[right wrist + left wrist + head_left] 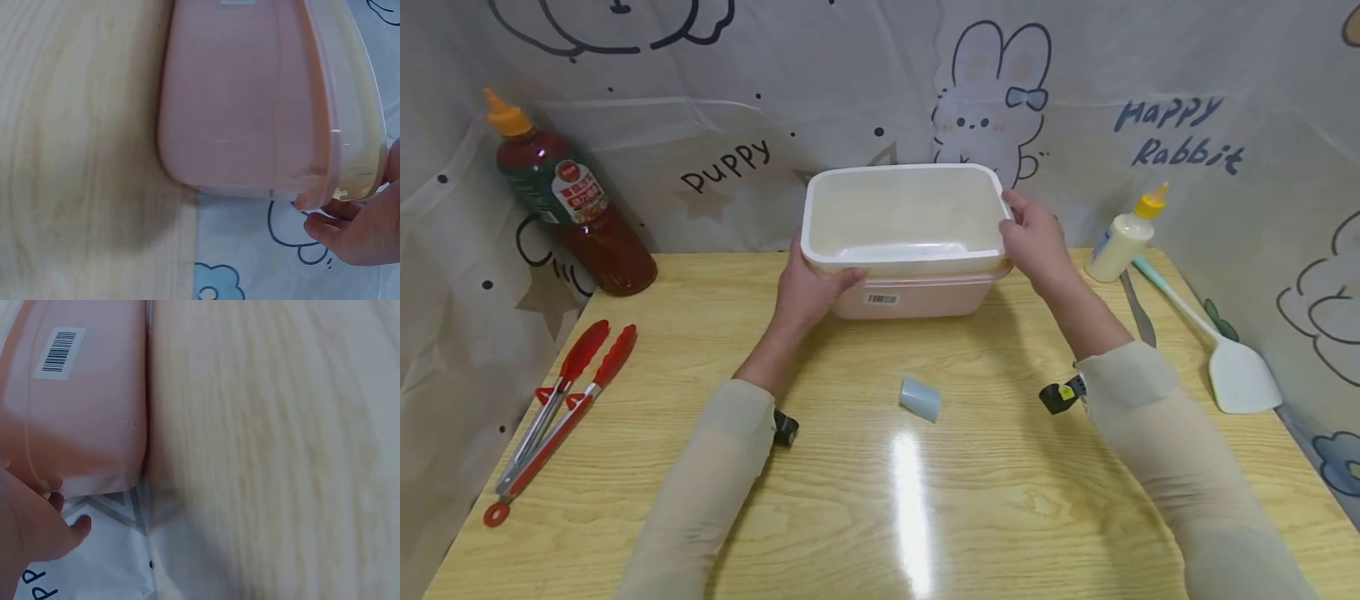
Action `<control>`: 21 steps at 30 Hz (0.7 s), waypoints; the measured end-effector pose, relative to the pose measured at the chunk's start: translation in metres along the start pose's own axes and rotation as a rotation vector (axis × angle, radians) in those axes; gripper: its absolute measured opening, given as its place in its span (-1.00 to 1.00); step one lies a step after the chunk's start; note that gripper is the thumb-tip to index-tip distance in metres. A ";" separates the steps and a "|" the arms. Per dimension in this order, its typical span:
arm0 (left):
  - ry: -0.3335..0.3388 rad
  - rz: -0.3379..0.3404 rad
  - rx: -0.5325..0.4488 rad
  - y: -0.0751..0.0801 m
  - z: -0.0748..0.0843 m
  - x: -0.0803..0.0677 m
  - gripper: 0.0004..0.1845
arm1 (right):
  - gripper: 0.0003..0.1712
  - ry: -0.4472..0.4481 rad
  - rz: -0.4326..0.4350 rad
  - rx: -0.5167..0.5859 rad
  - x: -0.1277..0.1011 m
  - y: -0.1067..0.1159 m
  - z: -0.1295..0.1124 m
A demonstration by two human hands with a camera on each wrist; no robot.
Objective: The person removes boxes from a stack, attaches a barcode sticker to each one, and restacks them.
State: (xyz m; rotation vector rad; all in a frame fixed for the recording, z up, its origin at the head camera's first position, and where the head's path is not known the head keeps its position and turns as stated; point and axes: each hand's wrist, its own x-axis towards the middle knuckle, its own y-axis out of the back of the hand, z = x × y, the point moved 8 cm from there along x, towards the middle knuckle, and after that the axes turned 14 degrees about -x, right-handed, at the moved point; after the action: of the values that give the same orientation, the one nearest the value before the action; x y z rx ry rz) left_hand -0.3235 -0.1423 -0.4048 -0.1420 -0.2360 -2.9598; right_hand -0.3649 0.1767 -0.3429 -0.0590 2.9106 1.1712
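Wooden table (880,500) runs out from the viewer, bare and shiny nearest the camera. On it, between the two sleeved forearms, a small pale blue cup (920,398) lies on its side. Red tongs (561,400) lie at the left edge; a white spatula (1232,371) and a knife (1138,312) lie at the right.

Further back, both hands grasp a pink tub (913,296) with a white inner basket (904,218) seated in it. The tub stands at the far middle of the table, tipped a little toward the viewer. The left hand (808,292) curls round the near left corner, thumb over the basket's rim. The right hand (1033,242) grips the right end, fingers wrapped over the rim; the right wrist view shows its fingertips (322,222) hooked under the lip.

To handle it well, I judge the grip should stay even on both ends, so basket and tub do not part, and the base should clear the cup if it comes forward.

Behind, a dark sauce bottle (572,208) stands at the back left, and a small white bottle (1123,237) stands just right of the tub. A cartoon-printed sheet (737,125) lines the walls.
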 end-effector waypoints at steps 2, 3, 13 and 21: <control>-0.013 -0.009 -0.014 0.000 0.000 0.000 0.22 | -0.30 0.002 -0.007 -0.024 -0.001 -0.003 0.004; -0.017 -0.014 -0.018 0.001 0.000 0.000 0.22 | -0.30 0.005 -0.008 -0.034 -0.001 -0.005 0.005; -0.024 -0.039 -0.007 0.002 0.002 0.002 0.22 | -0.33 0.036 0.063 -0.077 -0.003 -0.008 0.011; -0.014 -0.078 0.048 -0.002 0.004 0.003 0.17 | -0.34 0.033 0.102 0.024 -0.006 -0.008 0.019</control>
State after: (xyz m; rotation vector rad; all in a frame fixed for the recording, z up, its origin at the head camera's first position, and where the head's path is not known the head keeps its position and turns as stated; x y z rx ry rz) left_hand -0.3264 -0.1404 -0.4010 -0.1507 -0.3219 -3.0287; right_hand -0.3587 0.1845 -0.3624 0.0723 2.9884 1.1597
